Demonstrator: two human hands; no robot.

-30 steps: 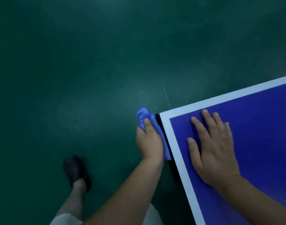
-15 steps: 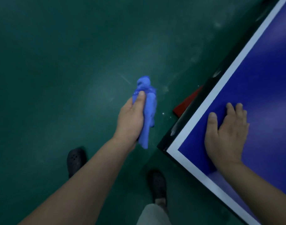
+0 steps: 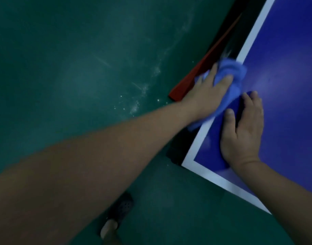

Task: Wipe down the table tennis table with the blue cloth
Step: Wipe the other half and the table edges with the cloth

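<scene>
Over on the left is the dark green floor (image 3: 72, 71), scuffed with pale streaks and a scatter of white specks (image 3: 134, 106). Low down, a foot in a dark perforated shoe (image 3: 122, 207) stands on it, heel bare.

The person's left arm stretches up and across from the lower left corner, blurred by motion. Just past it a red strip (image 3: 190, 84) runs diagonally on the floor beside the table's black underframe, partly tucked beneath the edge.

The left hand (image 3: 206, 91) reaches the table's long side with its fingers curled over a bunched blue cloth (image 3: 236, 76), gripping it and pushing it down onto the white border (image 3: 193, 151). The cloth lies across that border, near the corner. Part of it sits on the blue playing surface and a tail hangs off below the wrist over the edge. It is smeared in the picture, so its folds are hard to make out.

Just right of the cloth, the right hand (image 3: 243, 131) lies palm down on the table tennis table (image 3: 289, 59), fingers loosely spread, thumb stretched out toward the cloth and close beside it. The blue tabletop fills the right side and shines faintly.
</scene>
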